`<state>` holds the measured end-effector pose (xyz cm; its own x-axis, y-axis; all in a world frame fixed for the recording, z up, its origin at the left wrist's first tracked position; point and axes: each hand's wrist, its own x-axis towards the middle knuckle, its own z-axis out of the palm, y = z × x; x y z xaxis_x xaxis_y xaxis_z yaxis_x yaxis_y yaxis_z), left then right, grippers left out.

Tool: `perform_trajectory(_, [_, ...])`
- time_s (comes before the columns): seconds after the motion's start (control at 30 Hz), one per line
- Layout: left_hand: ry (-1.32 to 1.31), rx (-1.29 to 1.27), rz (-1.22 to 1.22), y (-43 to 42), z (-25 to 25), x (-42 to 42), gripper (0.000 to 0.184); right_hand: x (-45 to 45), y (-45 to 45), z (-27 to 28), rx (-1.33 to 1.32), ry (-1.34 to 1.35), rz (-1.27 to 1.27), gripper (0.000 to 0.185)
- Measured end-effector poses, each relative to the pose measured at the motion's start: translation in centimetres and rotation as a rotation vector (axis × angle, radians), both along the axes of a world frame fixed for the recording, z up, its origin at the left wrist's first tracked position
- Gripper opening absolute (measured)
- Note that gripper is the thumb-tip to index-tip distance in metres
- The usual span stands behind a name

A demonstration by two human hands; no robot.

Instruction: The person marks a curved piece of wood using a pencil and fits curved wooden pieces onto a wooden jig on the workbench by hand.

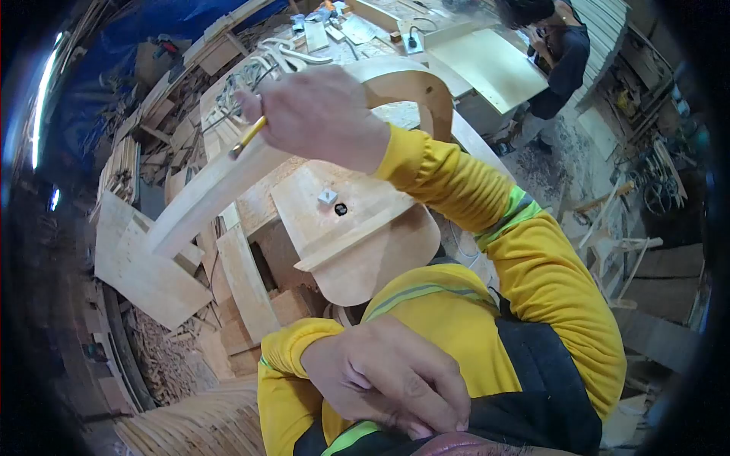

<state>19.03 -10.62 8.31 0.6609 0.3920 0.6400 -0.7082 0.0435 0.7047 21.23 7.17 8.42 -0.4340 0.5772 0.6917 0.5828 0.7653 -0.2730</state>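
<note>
the fingers (249, 105) of the right hand (319, 114), a little blurred, are closed around the upper end of a slim yellow-handled tool (249, 137); its far part is hidden inside the grip, and the rest sticks out past the fingertips, on the left side of the hand. its long axis slants from upper right to lower left, the dark end pointing down and to the left. that end shows over the upper edge of a long curved wooden piece (220, 186); whether it touches the wood i cannot tell. the curved piece runs under the right hand, its lower end over a flat pale panel (144, 262) at the left, its other end bending round behind the wrist. below the wrist lies a board with rounded near corners (380, 262), a straight wooden strip (353, 242) slanting across it from its left edge towards its upper right. beyond the strip are a small square block (328, 197) and a dark round spot (341, 209), side by side. the left hand (388, 376) is near the chin, well apart from the tool, fingers bent; whether it holds anything i cannot tell. farther off, at the upper right, a person (559, 57) bends beside a big pale sheet (487, 64).
</note>
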Motion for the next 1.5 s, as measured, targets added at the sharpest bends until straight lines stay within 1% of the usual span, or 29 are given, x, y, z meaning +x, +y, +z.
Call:
perform_trajectory(0.1, [0.054,-0.095,-0.015,0.4,0.3,0.9,0.014,0.3,0.5,0.1,-0.075,-0.022,0.048,0.048])
perform_trajectory(0.23, [-0.020,-0.184,0.175,0.5,1.0,3.3,0.009,-0.2,1.8,-0.6,-0.038,0.065,0.050,0.050])
perform_trajectory(0.3, [0.022,-0.256,0.293,0.7,1.7,3.3,0.007,0.0,2.1,-0.9,-0.049,0.099,0.025,0.045])
perform_trajectory(0.37, [-0.097,-0.386,0.436,1.2,1.3,4.4,0.007,-0.6,2.3,-1.2,-0.052,0.049,0.063,0.037])
perform_trajectory(0.43, [-0.147,-0.403,0.535,1.5,1.1,4.9,0.009,-0.8,2.0,-1.7,0.089,0.098,0.031,0.031])
perform_trajectory(0.5, [-0.174,-0.372,0.620,1.5,0.8,5.3,0.012,-0.6,1.7,-1.9,0.139,0.094,0.073,0.021])
perform_trajectory(0.53, [-0.173,-0.331,0.662,1.5,0.7,5.5,0.013,-0.6,1.9,-2.1,0.177,0.101,0.088,0.017])
perform_trajectory(0.6, [-0.174,-0.215,0.767,1.9,0.5,6.1,0.016,-2.0,3.3,-3.3,0.293,0.148,0.145,0.020])
perform_trajectory(0.63, [-0.185,-0.128,0.835,2.2,0.3,6.2,0.018,-2.0,4.0,-3.4,0.368,0.158,0.150,0.021])
perform_trajectory(0.67, [-0.211,0.004,0.921,2.4,0.3,6.4,0.019,-1.7,3.8,-3.8,0.367,0.088,0.132,0.016])
perform_trajectory(0.7, [-0.262,0.172,1.063,2.7,0.2,6.3,0.021,-1.5,3.4,-2.6,0.139,0.016,0.151,0.016])
perform_trajectory(0.73, [-0.327,0.353,1.245,3.2,0.1,5.9,0.022,-1.3,3.3,-2.4,0.110,0.121,0.210,0.014])
perform_trajectory(0.8, [-0.375,0.705,1.667,4.9,0.3,3.4,0.026,0.3,4.0,-1.3,0.008,0.161,0.393,0.018])
perform_trajectory(0.83, [-0.219,0.908,1.838,5.4,0.8,0.7,0.027,1.2,4.4,-0.6,-0.009,0.098,0.433,0.019])
perform_trajectory(0.9, [0.460,1.536,2.100,7.2,1.9,-5.4,0.028,2.0,5.4,0.2,-0.234,0.286,0.582,0.021])
perform_trajectory(0.97, [0.838,0.778,2.391,10.2,2.1,-4.2,0.037,3.1,6.2,0.8,-0.360,0.227,0.626,0.025])
perform_trajectory(1.0, [0.866,0.752,2.391,11.8,1.1,-5.4,0.037,4.3,6.6,1.4,-0.416,0.298,0.634,0.025])
perform_trajectory(1.07, [1.351,0.571,2.267,12.5,-0.5,-7.3,0.033,7.2,7.1,2.5,-0.522,0.446,0.655,0.025])
perform_trajectory(1.1, [1.596,0.464,2.181,12.4,-1.0,-7.8,0.032,7.7,9.0,1.4,-0.051,0.546,0.601,0.025])
perform_trajectory(1.13, [1.535,0.458,2.150,12.5,-1.2,-7.9,0.032,9.2,11.0,-0.1,0.102,0.628,0.586,0.020])
perform_trajectory(1.17, [1.488,0.445,2.127,12.4,-1.2,-7.8,0.032,11.7,13.2,-2.1,-0.067,0.735,0.683,0.015])
perform_trajectory(1.2, [1.445,0.429,2.117,12.1,-1.0,-7.8,0.032,13.6,15.2,-4.7,-0.409,0.884,0.839,0.011])
perform_trajectory(1.23, [1.508,0.379,2.092,11.8,-0.6,-7.8,0.032,15.6,16.6,-7.2,-0.701,1.036,0.962,0.008])
perform_trajectory(1.27, [1.571,0.326,2.066,11.7,-0.2,-7.5,0.032,17.2,17.0,-9.0,-0.657,0.954,0.791,0.020])
perform_trajectory(1.3, [1.627,0.272,2.035,11.8,0.1,-7.0,0.032,17.8,16.7,-9.8,-0.937,1.239,0.931,0.033])
perform_trajectory(1.33, [1.638,0.255,2.022,12.0,0.8,-6.0,0.031,18.1,17.4,-11.7,-1.103,1.374,1.223,0.042])
perform_trajectory(1.4, [1.676,0.439,1.897,12.7,1.9,-4.8,0.032,17.8,16.0,-12.6,-1.193,1.498,1.237,0.039])
perform_trajectory(1.43, [1.615,0.527,1.839,13.8,2.3,-3.5,0.034,17.5,15.9,-13.3,-1.220,1.521,1.262,0.037])
perform_trajectory(1.5, [1.550,0.687,1.649,16.0,3.4,0.2,0.045,16.5,15.6,-14.2,-1.278,1.565,1.244,0.033])
